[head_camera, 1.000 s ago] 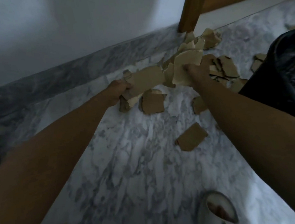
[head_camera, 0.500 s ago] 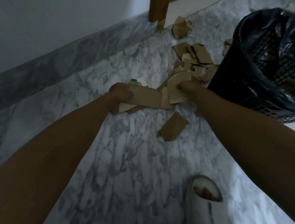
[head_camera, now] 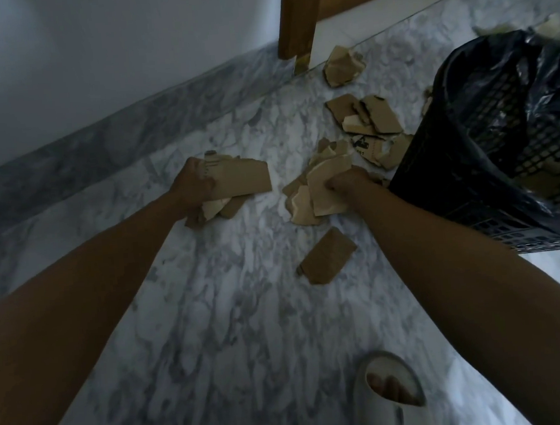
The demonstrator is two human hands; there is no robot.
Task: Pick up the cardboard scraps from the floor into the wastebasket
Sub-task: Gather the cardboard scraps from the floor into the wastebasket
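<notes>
We are looking down at the marble floor (head_camera: 233, 316), with the wastebasket (head_camera: 489, 162) as our landmark, black liner draped over its mesh wall. Beside its base a heap of scraps (head_camera: 370, 121) is lying, and a loose scrap (head_camera: 327, 256) is sitting just in front of it. Our right hand (head_camera: 348, 181), touching distance from the basket, is clenching a bundle (head_camera: 317, 192) in its grip. Farther out, our left hand (head_camera: 193, 189) is grasping a wide piece (head_camera: 239, 178) plus smaller bits. We are judging the best move: keeping both grips tight, carrying over the rim, then letting go well inside so nothing is spilling back.
</notes>
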